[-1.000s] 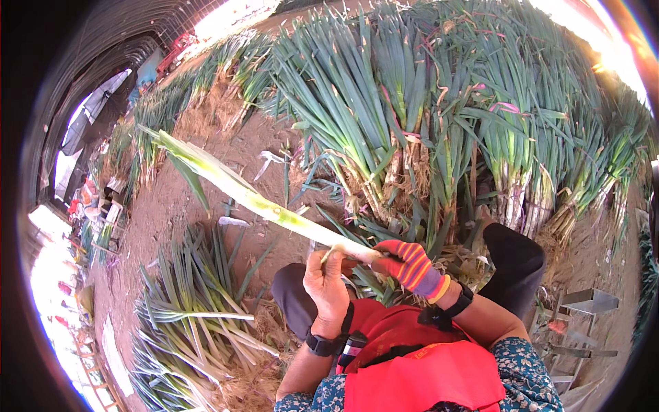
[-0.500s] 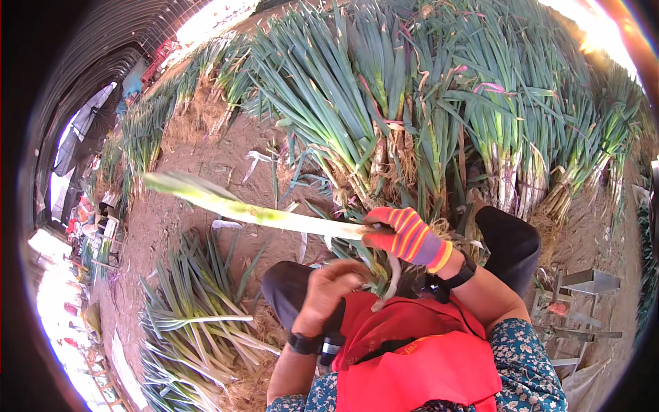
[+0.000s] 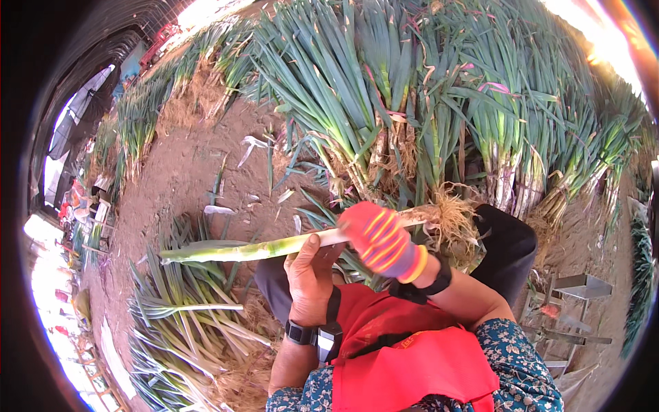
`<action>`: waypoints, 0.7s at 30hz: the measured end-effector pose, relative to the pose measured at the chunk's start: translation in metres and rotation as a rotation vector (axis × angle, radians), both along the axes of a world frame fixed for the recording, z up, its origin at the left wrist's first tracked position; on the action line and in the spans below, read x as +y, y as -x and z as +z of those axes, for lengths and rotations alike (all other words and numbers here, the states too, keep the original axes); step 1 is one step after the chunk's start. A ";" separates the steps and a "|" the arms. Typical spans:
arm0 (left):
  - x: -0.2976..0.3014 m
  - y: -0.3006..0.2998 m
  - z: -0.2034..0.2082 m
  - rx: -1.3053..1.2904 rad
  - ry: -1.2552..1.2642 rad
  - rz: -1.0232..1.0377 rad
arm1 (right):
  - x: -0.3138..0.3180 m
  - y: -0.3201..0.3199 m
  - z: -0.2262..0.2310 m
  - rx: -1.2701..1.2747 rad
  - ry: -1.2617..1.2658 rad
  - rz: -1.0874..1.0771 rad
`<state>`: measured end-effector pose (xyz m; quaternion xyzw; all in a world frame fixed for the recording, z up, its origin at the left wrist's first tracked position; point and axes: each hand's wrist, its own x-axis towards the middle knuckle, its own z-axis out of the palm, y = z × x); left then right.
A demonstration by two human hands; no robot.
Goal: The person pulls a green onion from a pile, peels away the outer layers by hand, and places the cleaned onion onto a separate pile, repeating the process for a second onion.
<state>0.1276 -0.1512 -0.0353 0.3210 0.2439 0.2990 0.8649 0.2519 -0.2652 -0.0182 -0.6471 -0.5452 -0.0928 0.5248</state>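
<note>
Leek (image 3: 274, 249) in clamped grip of left hand (image 3: 310, 280) and right hand (image 3: 384, 242), yellow lettering (image 3: 410, 340) on red apron (image 3: 419, 371)

The gloved right hand (image 3: 382, 242) is blurred and hides part of the pale stalk (image 3: 276, 248).

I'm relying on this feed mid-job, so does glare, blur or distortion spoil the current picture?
Head view: glare burns out the upper right and lower left edges; head view: the gloved right hand looks smeared, the left hand sharper; head view: the roof ribs look curved, with fisheye bending strongest toward the black rim.
</note>
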 end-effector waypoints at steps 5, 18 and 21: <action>0.015 0.015 0.004 -0.040 -0.060 0.024 | -0.030 -0.039 0.023 1.366 -0.328 0.461; 0.047 0.045 0.023 -0.022 -0.331 0.225 | -0.169 -0.118 -0.106 -0.189 1.272 -0.413; 0.051 0.034 0.017 -0.030 -0.262 0.249 | -0.113 -0.069 -0.087 -0.367 0.633 -0.242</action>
